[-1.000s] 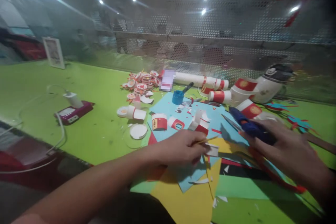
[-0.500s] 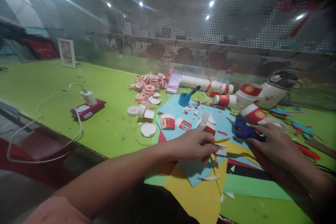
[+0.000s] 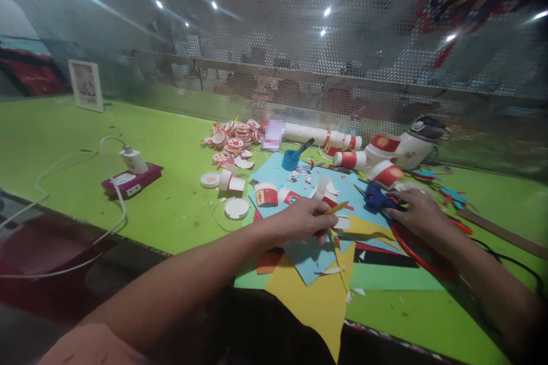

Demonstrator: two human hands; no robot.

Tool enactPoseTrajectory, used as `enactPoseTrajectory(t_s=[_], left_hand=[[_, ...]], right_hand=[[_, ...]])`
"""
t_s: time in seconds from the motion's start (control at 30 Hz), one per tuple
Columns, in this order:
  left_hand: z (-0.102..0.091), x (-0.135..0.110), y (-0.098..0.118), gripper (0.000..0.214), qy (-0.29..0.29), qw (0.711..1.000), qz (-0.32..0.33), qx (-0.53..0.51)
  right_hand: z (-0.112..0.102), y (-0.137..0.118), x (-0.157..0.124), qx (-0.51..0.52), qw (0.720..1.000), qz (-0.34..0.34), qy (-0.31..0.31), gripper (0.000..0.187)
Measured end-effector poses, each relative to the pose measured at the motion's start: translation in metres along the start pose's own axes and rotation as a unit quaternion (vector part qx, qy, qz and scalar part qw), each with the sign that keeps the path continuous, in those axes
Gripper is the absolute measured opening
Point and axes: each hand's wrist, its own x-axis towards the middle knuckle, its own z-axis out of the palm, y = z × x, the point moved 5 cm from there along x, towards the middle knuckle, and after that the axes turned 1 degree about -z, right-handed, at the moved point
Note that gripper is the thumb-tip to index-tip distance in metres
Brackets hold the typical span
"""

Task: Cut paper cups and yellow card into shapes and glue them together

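L hand [image 3: 306, 219] pinches a yellow strip [image 3: 338, 208] above the worktop [image 3: 180, 205], R hand [image 3: 417, 217] at the blue glue gun [image 3: 374, 197] nearby, grip unclear; prob. tool-handling step, next move needing steady L pinch.

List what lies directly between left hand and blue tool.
Head view: blue paper with a red scrap on it, plus a yellow strip and white piece next to the left hand.

Head view, facing forward and down over the table [image 3: 171, 199] at close range; mesh [image 3: 291, 40] spans the upper frame.
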Motion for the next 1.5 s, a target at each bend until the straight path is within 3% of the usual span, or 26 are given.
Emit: enactPoseTrajectory(t_s=[0.07, 0.17, 0.33, 0.47, 0.57, 0.67, 0.83, 0.93, 1.13, 1.3, 1.4, 1.5], left_hand=[[-0.002, -0.001, 0.001, 0.031, 0.016, 1.000, 0.005, 0.000], [-0.005, 0.000, 0.001, 0.029, 0.041, 0.999, -0.001, -0.006], [-0.004, 0.003, -0.001, 0.026, 0.055, 0.998, -0.023, -0.032], [-0.004, 0.004, -0.002, 0.026, 0.061, 0.997, -0.027, -0.047], [-0.006, 0.005, -0.002, 0.027, 0.063, 0.998, -0.017, -0.011], [-0.011, 0.005, 0.000, 0.024, 0.114, 0.987, 0.008, 0.113], [-0.013, 0.000, 0.006, 0.014, 0.212, 0.916, 0.066, 0.334], [-0.010, -0.001, 0.004, 0.012, 0.215, 0.892, 0.050, 0.394], [-0.004, -0.002, 0.004, 0.024, 0.200, 0.876, 0.058, 0.436], [-0.009, 0.000, 0.005, 0.017, 0.195, 0.894, 0.036, 0.402], [-0.013, 0.003, 0.004, 0.012, 0.152, 0.950, 0.031, 0.272], [-0.012, 0.005, 0.001, 0.021, 0.080, 0.990, -0.007, 0.119]], right_hand=[[-0.005, -0.005, -0.001, 0.005, 1.000, 0.003, -0.016, 0.022], [-0.023, -0.023, -0.003, 0.018, 1.000, 0.022, 0.008, 0.020], [-0.049, -0.091, -0.009, 0.133, 0.991, -0.002, 0.020, 0.018], [-0.051, -0.132, -0.011, 0.232, 0.972, -0.018, -0.007, 0.016], [-0.041, -0.140, -0.011, 0.294, 0.955, -0.007, -0.046, 0.016], [-0.032, -0.142, -0.013, 0.332, 0.940, 0.004, -0.074, 0.018], [-0.023, -0.153, -0.021, 0.340, 0.936, 0.033, -0.087, 0.025], [-0.017, -0.155, -0.026, 0.366, 0.924, 0.075, -0.084, 0.024], [-0.008, -0.153, -0.032, 0.481, 0.863, 0.137, -0.074, 0.020], [-0.011, -0.146, -0.032, 0.546, 0.820, 0.150, -0.083, 0.020], [-0.024, -0.135, -0.025, 0.570, 0.808, 0.120, -0.094, 0.016], [-0.038, -0.121, -0.019, 0.572, 0.803, 0.074, -0.149, 0.014]])
